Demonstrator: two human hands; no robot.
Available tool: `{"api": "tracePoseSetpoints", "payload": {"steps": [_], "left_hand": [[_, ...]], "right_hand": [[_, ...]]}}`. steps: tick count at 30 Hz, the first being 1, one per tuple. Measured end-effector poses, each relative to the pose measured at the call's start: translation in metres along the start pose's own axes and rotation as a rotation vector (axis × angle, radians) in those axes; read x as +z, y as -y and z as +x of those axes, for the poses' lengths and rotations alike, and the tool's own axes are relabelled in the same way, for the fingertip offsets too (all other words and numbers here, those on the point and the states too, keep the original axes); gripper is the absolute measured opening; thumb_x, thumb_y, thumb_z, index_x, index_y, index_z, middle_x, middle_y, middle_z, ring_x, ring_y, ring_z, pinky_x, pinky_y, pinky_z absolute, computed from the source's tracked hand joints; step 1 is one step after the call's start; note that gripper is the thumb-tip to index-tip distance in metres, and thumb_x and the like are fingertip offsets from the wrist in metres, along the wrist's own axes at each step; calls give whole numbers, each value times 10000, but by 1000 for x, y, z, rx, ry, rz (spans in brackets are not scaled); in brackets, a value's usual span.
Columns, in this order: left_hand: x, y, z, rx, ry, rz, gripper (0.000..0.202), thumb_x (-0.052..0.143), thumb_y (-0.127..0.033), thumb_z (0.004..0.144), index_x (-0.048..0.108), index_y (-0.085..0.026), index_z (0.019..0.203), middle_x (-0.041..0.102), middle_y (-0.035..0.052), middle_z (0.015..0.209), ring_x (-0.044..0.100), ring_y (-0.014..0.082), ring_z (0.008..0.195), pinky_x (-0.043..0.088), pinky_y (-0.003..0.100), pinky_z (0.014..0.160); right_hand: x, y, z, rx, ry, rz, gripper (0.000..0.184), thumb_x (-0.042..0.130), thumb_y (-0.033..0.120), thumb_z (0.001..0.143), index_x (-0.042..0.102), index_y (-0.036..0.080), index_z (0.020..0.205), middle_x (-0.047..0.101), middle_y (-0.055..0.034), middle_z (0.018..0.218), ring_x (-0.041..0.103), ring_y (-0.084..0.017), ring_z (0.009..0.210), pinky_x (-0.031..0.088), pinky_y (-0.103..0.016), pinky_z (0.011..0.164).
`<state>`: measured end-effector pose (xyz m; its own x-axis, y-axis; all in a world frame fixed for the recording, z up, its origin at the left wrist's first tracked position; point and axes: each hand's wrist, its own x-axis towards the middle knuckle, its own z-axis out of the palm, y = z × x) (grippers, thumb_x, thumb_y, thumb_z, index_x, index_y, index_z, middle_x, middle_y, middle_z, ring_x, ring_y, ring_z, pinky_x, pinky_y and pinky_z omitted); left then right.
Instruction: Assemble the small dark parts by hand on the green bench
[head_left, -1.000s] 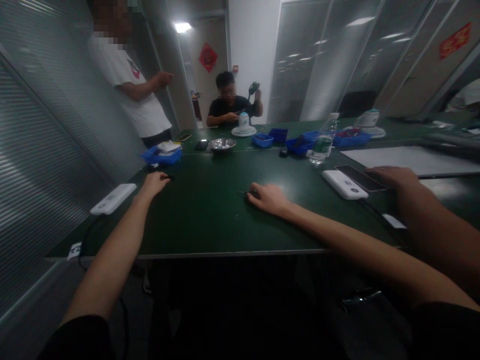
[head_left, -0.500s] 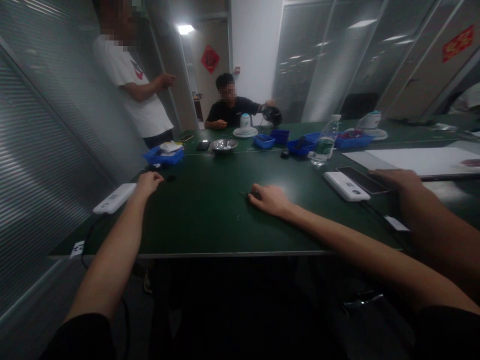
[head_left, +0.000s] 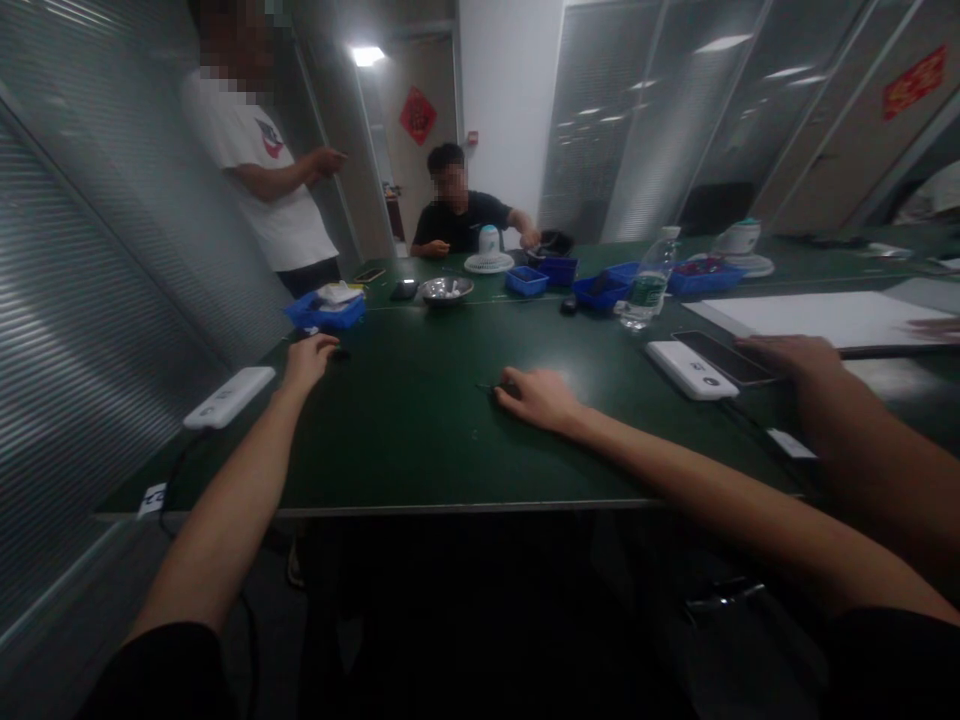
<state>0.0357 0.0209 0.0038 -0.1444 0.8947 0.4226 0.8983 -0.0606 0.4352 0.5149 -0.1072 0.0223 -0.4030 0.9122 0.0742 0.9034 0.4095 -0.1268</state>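
My left hand (head_left: 309, 357) rests on the green table (head_left: 420, 440) at the left, fingers curled together, their tips touching a small dark object (head_left: 341, 353). A white power bank (head_left: 229, 396) lies just left of that wrist. My right hand (head_left: 538, 397) lies near the table's middle, fingers bent and pinched over a small dark thing (head_left: 495, 388) that I cannot make out. Another person's hand (head_left: 787, 352) lies flat at the right, beside a dark phone (head_left: 724, 356) and a second white power bank (head_left: 688, 369).
Blue bins (head_left: 324, 311) (head_left: 598, 291), a metal bowl (head_left: 445, 290), a small white fan (head_left: 488, 252) and a water bottle (head_left: 646, 284) stand across the far half. A person in black (head_left: 457, 215) sits at the far end; a person in white (head_left: 262, 190) stands at the left. White sheet (head_left: 817, 315) lies right.
My left hand drew back from the small dark object, then moved forward to touch it again. The seated person lowered a dark item to the table. My right hand stayed put.
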Motion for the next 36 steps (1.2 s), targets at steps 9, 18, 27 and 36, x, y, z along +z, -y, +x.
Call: {"api": "tracePoseSetpoints", "payload": {"steps": [9,18,27,36], "left_hand": [[7,16,7,-33,10,-42,283,649,-305,907,808,-177,1103,795,103,1109,721,280,1040,515,364,1015],[12,13,9,-33,4,6,262,653,-298,891,826,-175,1044,792,99,1130,720,273,1024,528,337,986],[14,20,12,-7,15,126,307,639,-327,899,836,-159,1065,778,133,1145,728,275,1006,545,319,936],[7,13,10,23,136,227,342,643,-336,903,825,-159,1132,783,137,1152,726,314,1052,547,358,951]], "right_hand": [[-2,0,0,-14,1,23,440,416,538,1062,627,195,1240,753,-101,955,683,-215,774,397,-281,620],[-1,0,0,-8,10,10,462,396,553,1069,617,196,1263,754,-105,982,681,-212,777,407,-282,638],[1,-1,1,-11,7,-5,462,387,558,1067,618,203,1250,753,-104,962,677,-220,764,398,-291,631],[-2,1,-1,-11,8,12,438,407,547,1072,614,200,1242,753,-103,979,683,-203,774,396,-270,623]]}}
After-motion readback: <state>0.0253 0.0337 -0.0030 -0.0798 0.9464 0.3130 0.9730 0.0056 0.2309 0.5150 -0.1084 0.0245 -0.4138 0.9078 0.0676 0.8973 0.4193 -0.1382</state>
